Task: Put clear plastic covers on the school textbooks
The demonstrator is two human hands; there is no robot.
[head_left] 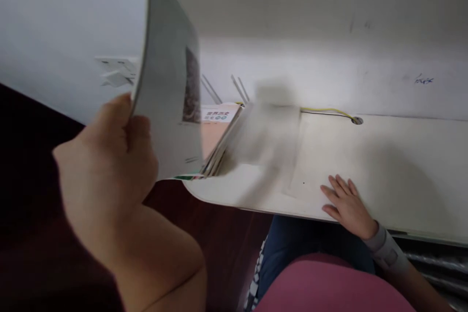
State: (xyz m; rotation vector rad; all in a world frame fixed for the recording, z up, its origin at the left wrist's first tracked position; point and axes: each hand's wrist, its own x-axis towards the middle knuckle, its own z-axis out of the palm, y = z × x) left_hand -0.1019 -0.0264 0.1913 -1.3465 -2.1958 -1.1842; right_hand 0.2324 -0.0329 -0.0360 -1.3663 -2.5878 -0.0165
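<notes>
At the left of the head view, my left hand (109, 151) is closed on the edge of a thin book (166, 83), its fingers bent round the near side. The book stands upright with a grey-white face and a dark picture. Behind and below it lies a stack of books (215, 134), the top one with a peach cover and Chinese lettering; its left part is hidden. My right hand (347, 204) lies palm down on the white desk (402, 170) near the front edge, fingers spread, holding nothing. A grey band is round that wrist.
Thin pale rods (239, 88) rise behind the stack. A smeared pale shape (270, 126) is too blurred to name. A yellow cable (325, 109) and a black one run to a round hole (357, 120). A wall socket (117, 66) is at the left.
</notes>
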